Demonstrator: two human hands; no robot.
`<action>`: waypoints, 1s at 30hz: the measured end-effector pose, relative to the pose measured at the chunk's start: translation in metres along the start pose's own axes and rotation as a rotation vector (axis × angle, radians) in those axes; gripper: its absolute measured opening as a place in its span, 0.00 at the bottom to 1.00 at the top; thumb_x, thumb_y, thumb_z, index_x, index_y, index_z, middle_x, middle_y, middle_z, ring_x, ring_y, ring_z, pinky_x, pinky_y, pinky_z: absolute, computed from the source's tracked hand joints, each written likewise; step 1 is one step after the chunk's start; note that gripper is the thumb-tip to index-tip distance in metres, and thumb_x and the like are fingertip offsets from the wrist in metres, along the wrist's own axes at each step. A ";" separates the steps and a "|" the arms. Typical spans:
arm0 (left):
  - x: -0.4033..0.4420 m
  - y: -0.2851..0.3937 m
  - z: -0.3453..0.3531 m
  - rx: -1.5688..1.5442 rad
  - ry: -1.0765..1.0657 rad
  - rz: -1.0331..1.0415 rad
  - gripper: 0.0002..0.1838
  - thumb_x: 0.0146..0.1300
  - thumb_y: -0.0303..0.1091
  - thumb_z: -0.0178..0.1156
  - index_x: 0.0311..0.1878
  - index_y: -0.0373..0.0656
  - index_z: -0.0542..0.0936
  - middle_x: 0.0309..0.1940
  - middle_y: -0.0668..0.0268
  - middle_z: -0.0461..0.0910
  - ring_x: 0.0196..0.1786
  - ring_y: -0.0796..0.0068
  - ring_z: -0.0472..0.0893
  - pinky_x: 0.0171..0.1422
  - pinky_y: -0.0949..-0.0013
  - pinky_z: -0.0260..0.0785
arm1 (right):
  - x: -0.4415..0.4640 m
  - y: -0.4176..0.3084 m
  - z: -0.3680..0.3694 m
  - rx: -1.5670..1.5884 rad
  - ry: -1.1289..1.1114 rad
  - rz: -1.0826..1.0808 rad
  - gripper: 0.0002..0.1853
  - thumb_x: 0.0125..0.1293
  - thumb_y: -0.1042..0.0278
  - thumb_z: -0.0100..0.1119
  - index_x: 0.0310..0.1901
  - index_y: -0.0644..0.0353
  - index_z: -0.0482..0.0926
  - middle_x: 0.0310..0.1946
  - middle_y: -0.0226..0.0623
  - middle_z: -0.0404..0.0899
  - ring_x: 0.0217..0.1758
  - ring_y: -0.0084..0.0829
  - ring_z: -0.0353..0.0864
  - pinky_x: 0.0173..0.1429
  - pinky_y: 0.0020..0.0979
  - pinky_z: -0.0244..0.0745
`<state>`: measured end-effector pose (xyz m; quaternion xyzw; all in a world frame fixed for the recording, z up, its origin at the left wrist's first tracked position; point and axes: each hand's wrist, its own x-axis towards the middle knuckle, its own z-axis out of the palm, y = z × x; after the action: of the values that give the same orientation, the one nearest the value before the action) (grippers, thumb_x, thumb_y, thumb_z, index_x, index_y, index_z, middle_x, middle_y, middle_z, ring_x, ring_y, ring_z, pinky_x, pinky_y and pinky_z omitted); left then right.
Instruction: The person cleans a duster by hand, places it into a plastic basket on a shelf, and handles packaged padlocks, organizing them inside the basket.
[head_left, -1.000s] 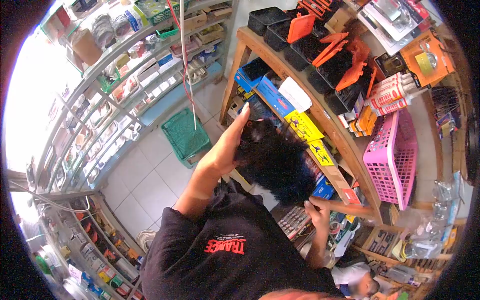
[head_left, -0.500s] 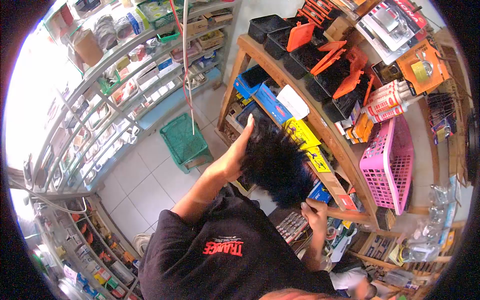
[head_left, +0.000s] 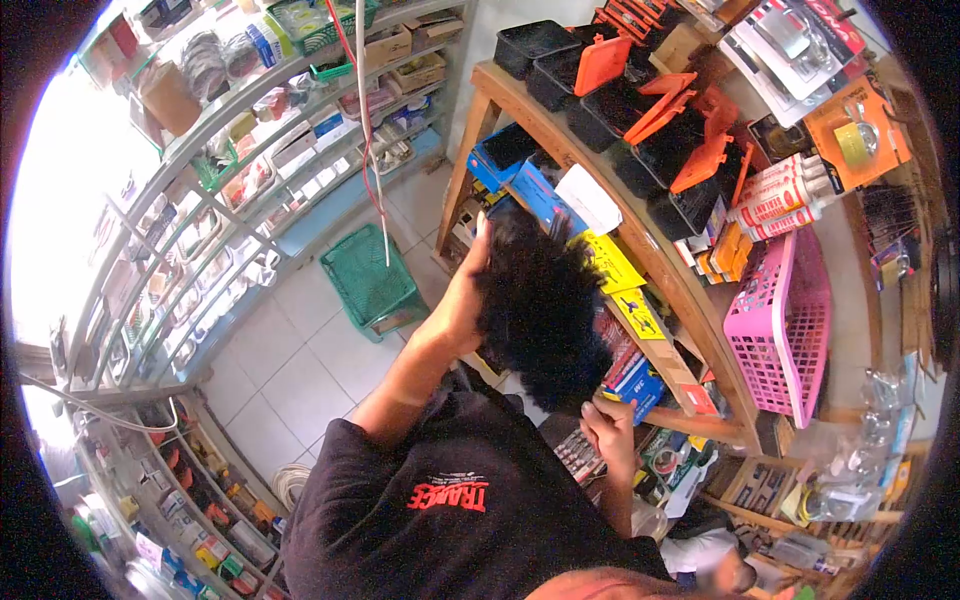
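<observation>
A black, fluffy feather duster (head_left: 548,305) fills the space in front of my chest, its feathers hanging over part of the wooden rack. Low on its right side, my right hand (head_left: 610,430) is closed at the duster's lower end, where the handle itself is hidden. My left hand (head_left: 465,300) lies along the left edge of the feathers with one digit pointing up. The other fingers are behind the duster, so whether they hold anything is hidden.
The wooden rack (head_left: 645,240) bears black bins (head_left: 610,110) with orange lids, silicone sealant tubes (head_left: 780,195) and a pink basket (head_left: 765,345). A green basket (head_left: 365,275) stands on the tiled floor. Cords (head_left: 365,130) hang nearby. Another person (head_left: 705,555) is at lower right.
The duster has swung slightly left, uncovering more blue and red boxes on the lower shelf. My right hand has moved a little left with it; my left hand stays almost in place.
</observation>
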<state>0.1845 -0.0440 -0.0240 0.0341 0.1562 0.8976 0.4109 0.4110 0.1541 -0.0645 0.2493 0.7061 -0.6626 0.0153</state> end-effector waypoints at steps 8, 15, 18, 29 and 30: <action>-0.005 -0.013 0.002 0.199 0.185 0.055 0.37 0.70 0.63 0.36 0.69 0.42 0.62 0.66 0.59 0.66 0.66 0.62 0.68 0.73 0.60 0.56 | 0.001 -0.005 0.010 -0.022 0.026 -0.035 0.21 0.66 0.74 0.54 0.16 0.56 0.59 0.11 0.23 0.59 0.11 0.15 0.59 0.17 0.22 0.52; -0.008 0.002 -0.004 0.252 0.126 0.061 0.39 0.69 0.65 0.35 0.69 0.40 0.61 0.66 0.57 0.66 0.67 0.64 0.68 0.73 0.59 0.57 | -0.001 0.014 0.001 -0.024 -0.032 -0.041 0.17 0.65 0.76 0.55 0.20 0.59 0.61 0.15 0.24 0.59 0.13 0.17 0.61 0.18 0.22 0.55; -0.011 -0.017 0.006 0.372 0.175 0.198 0.37 0.70 0.63 0.36 0.68 0.41 0.63 0.64 0.58 0.69 0.65 0.63 0.71 0.72 0.60 0.59 | -0.001 0.000 0.006 -0.027 -0.055 -0.018 0.20 0.65 0.76 0.55 0.17 0.57 0.59 0.14 0.23 0.58 0.12 0.16 0.59 0.18 0.22 0.53; -0.004 -0.024 -0.008 0.337 0.296 0.093 0.37 0.69 0.65 0.37 0.66 0.41 0.67 0.61 0.57 0.72 0.61 0.62 0.74 0.69 0.61 0.62 | -0.003 0.001 0.007 -0.063 -0.033 -0.066 0.19 0.64 0.75 0.55 0.17 0.57 0.60 0.12 0.24 0.58 0.11 0.16 0.58 0.18 0.22 0.55; -0.002 -0.011 -0.001 0.207 0.203 0.045 0.38 0.69 0.65 0.37 0.67 0.42 0.66 0.62 0.57 0.72 0.62 0.62 0.73 0.70 0.61 0.61 | -0.004 -0.002 0.010 -0.054 -0.037 -0.045 0.19 0.64 0.75 0.55 0.17 0.57 0.60 0.12 0.25 0.58 0.11 0.16 0.58 0.18 0.21 0.55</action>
<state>0.1942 -0.0391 -0.0282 -0.0114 0.2878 0.8845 0.3671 0.4102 0.1435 -0.0621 0.2206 0.7286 -0.6481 0.0203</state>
